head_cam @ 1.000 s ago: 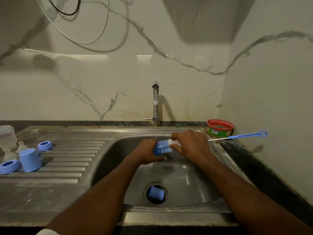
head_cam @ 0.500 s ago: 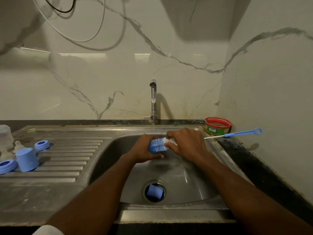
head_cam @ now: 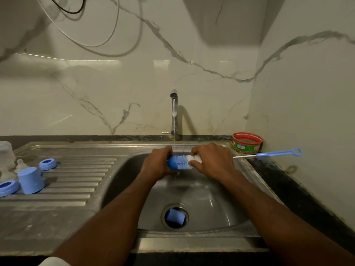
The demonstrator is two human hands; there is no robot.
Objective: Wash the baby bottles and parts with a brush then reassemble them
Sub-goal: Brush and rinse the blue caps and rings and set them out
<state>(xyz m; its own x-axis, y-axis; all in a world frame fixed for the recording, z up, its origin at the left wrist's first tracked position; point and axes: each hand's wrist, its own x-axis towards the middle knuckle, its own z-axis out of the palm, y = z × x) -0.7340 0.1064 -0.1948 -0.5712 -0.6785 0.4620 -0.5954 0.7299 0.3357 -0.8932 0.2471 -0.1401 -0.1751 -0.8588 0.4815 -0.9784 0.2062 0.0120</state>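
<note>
The person stands at the sink point(head_cam: 226, 214) and works under the thin stream of water from the tap point(head_cam: 174, 114). The left hand point(head_cam: 157, 166) is curled around a small blue part, probably a bottle cap or ring, but most of it is hidden by the fingers, so I cannot say exactly which part it is. The right hand point(head_cam: 211, 162) is closed on the bottle brush point(head_cam: 182, 162) just behind the bristles. The blue and white bristle head lies between the two hands and goes into the held part. The long thin handle with its blue end points away to the right, over the dark worktop point(head_cam: 288, 185).

Compared with a moment ago, almost nothing is different: the two hands are in the same place above the basin, close together, and the brush has only shifted a little. I judge that the scrubbing of this one part goes on and is not finished.

Much of the task is not done yet. One blue cap point(head_cam: 176, 216) lies in the drain hole at the bottom of the basin. On the left draining board point(head_cam: 76, 181) stand another blue cap upside down point(head_cam: 30, 180), two blue rings point(head_cam: 48, 164) point(head_cam: 8, 187), a clear teat point(head_cam: 20, 164) and, at the far left edge, a clear bottle point(head_cam: 6, 152). A red and green tub point(head_cam: 247, 143) stands in the back right corner by the wall. No bottle is assembled, so reassembling comes later.
</note>
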